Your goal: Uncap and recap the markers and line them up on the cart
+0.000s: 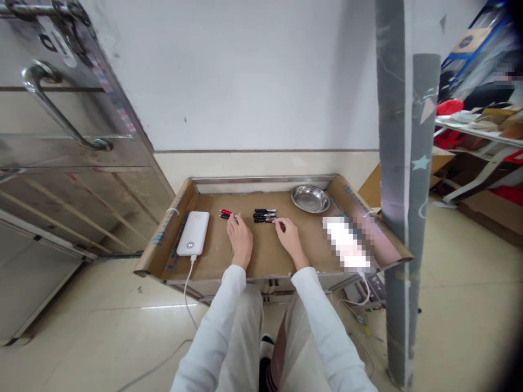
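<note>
On the cardboard-lined tray table [265, 256] lie two groups of pens. My left hand [240, 239] rests palm down, its fingertips on the red and black pens [226, 213] at the left. My right hand [289, 236] reaches to the row of three black pens [265, 215] and its fingertips pinch the end of the nearest one. Both arms wear white sleeves.
A white power bank [193, 233] with a cable lies at the tray's left. A round metal dish [310, 198] sits at the back right. A blurred patch covers the right front. A metal cabinet stands at left, a grey post [402, 218] at right.
</note>
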Motion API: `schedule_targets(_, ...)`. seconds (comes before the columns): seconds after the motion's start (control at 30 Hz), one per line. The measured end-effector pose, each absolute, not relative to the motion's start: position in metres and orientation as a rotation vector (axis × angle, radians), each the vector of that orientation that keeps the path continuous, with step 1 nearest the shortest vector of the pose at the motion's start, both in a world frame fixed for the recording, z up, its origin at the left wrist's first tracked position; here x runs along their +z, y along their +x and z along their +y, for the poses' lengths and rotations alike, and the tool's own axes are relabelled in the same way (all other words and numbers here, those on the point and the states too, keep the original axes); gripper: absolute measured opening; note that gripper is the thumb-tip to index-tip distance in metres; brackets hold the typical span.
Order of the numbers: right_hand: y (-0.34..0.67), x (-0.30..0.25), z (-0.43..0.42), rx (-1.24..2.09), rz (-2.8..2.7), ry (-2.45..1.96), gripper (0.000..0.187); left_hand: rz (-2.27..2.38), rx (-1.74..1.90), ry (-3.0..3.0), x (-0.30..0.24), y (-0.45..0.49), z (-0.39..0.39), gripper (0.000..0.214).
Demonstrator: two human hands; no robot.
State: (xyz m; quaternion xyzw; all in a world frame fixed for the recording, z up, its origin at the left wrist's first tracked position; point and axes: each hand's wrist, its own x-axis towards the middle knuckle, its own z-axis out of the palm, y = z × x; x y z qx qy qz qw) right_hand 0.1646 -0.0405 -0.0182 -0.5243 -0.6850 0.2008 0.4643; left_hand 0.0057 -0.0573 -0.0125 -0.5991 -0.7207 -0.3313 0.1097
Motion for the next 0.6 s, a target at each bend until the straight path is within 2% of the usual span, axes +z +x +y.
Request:
schedule_targets(0.07,0.166,-0.016,-0.042,0.543,-1.642,-1.27,0.024,-2.146,-0.933,-1.697,-0.014,0.004,-0.059,0.037)
schedule_targets(0.23,0.167,-0.015,-0.048,0.63,-1.586,-1.271,0.027,-2.228,-0.83,-1.66,-0.013,0.002,-0.062,0.027)
schedule_targets(0.4,0.166,-0.017,-0.049,0.649,-1.561,-1.26,0.029,-2.243,-0.878,-1.658,-0.01,0.001,-0.067,0.021)
schedule_targets(0.6,0.154,-0.01,-0.053,0.812,-1.528,-1.158,0.034,-1.835,-1.167,-2.39,-0.005,0.006,-0.07,0.022)
